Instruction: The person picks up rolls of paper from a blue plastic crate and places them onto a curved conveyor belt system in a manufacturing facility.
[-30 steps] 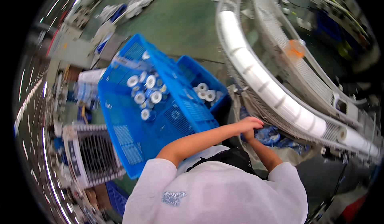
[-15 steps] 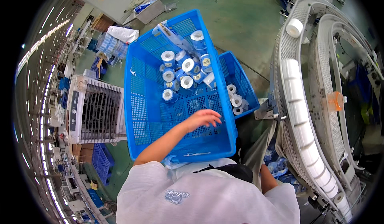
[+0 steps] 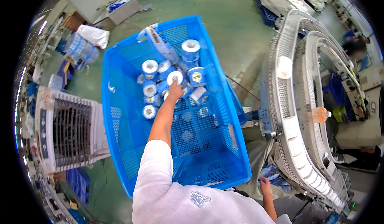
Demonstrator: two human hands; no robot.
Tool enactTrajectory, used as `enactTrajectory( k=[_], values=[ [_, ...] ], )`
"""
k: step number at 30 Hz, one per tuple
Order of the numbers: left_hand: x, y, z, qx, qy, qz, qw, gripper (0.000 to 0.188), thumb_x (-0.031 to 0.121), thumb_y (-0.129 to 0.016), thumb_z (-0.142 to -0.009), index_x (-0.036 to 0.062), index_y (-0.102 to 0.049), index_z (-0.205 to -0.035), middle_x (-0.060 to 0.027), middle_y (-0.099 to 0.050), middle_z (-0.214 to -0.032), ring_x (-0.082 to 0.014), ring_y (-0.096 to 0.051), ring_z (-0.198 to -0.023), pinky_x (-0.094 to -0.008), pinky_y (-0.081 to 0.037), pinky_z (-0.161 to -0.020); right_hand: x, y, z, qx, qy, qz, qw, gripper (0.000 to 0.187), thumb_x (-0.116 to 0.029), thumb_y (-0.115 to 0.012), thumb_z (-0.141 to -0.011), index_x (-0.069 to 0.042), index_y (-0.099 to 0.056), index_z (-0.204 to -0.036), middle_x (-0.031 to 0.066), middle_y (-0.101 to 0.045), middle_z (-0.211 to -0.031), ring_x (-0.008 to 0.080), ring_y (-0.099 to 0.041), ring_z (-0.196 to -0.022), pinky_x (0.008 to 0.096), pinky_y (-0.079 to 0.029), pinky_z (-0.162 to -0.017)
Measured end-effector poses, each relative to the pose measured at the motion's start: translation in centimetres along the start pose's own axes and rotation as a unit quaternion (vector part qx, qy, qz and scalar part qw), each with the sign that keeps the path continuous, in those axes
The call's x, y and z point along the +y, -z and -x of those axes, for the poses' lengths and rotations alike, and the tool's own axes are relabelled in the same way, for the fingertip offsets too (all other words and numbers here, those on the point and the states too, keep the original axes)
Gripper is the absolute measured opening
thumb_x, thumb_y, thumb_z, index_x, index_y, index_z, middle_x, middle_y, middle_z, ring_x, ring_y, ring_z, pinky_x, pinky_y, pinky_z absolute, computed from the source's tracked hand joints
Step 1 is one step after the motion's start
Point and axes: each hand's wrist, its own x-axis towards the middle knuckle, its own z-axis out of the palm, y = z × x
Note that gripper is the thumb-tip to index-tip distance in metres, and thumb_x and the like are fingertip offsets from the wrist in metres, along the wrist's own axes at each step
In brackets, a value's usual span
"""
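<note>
Left hand is landing on a wrapped roll, deep in the big blue basket!

And here the left hand (image 3: 175, 89) is touching the upright roll (image 3: 176, 74) at its top, near the core, amid the pile; whether that grip is closing on it, we cannot tell. Handling it well is probably depending on fingers settling evenly around core and rim, sparing the wrapper and not knocking the neighbours. The right hand (image 3: 265, 185) is hanging well apart at near right, fingers loosely parted, holding nothing visible. The large blue basket (image 3: 204, 156) is carrying blue-and-white wrapped rolls (image 3: 149, 112) at its far end, some standing, some tipping, with a plastic strip (image 3: 162, 45) leaning beside them. On its right, a smaller blue basket (image 3: 239, 109) is mostly hiding, contents unseen. At far left, a grey tub (image 3: 125, 13) is holding crumpled plastic.
</note>
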Motion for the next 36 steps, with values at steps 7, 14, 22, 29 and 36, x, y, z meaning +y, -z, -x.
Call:
enactTrajectory(
  k=[7,14,22,29,36],
  values=[
    [-0.6,-1.7,1.1,0.026,0.092,-0.006,0.995,0.045,0.03,-0.07,-0.067,0.0169,-0.063,-0.11,-0.0246,-0.042,-0.126,-0.037,-0.046,-0.111,-0.0407,-0.043,-0.091,1.0,0.6,5.7,-0.067,-0.221,-0.051,0.972,0.029,-0.003,-0.058,-0.077,-0.005,-0.063,-0.106,0.0049,-0.064,-0.087,0.0107,-0.055,-0.066,0.0247,-0.046,-0.061],
    [-1.2,3.6,6.6,0.097,0.172,0.356,0.913,0.02,0.02,-0.078,-0.066,0.0119,-0.071,-0.083,-0.0019,-0.061,-0.068,-0.0126,-0.055,-0.063,-0.0235,-0.042,-0.058,-7.9,2.0,-1.4,0.073,-0.049,-0.08,0.993,0.023,-0.008,-0.056,-0.085,-0.001,-0.06,-0.107,0.0084,-0.063,-0.101,0.0152,-0.06,-0.086,0.0263,-0.046,-0.078],
    [10.8,12.3,22.4,-0.131,0.075,0.8,0.58,0.011,0.017,-0.064,-0.085,0.01,-0.055,-0.087,0.0008,-0.06,-0.079,-0.0105,-0.059,-0.071,-0.0253,-0.049,-0.064,-33.6,3.7,-5.9,-0.058,0.196,-0.31,0.929,0.025,-0.009,-0.054,-0.089,-0.001,-0.056,-0.113,0.0064,-0.059,-0.107,0.0127,-0.055,-0.098,0.0249,-0.044,-0.084],
    [19.3,17.1,30.7,-0.169,-0.076,0.793,0.58,0.017,0.013,-0.068,-0.08,0.0108,-0.051,-0.084,-0.0006,-0.058,-0.094,-0.011,-0.054,-0.081,-0.0235,-0.043,-0.071,-44.6,6.1,-1.9,-0.265,0.337,-0.213,0.878,0.058,-0.012,-0.063,-0.075,-0.004,-0.041,-0.127,0.0125,-0.052,-0.118,0.0227,-0.05,-0.111,0.0334,-0.039,-0.095],
    [24.3,21.2,35.8,-0.037,-0.098,0.683,0.723,0.029,0.009,-0.065,-0.08,0.008,-0.053,-0.107,-0.005,-0.049,-0.119,-0.0167,-0.046,-0.112,-0.0319,-0.035,-0.097,-42.7,5.4,-0.1,-0.129,0.375,-0.189,0.898,0.049,-0.003,-0.065,-0.069,-0.012,-0.051,-0.114,0.0155,-0.06,-0.107,0.0352,-0.057,-0.102,0.0363,-0.046,-0.084]
  ],
)
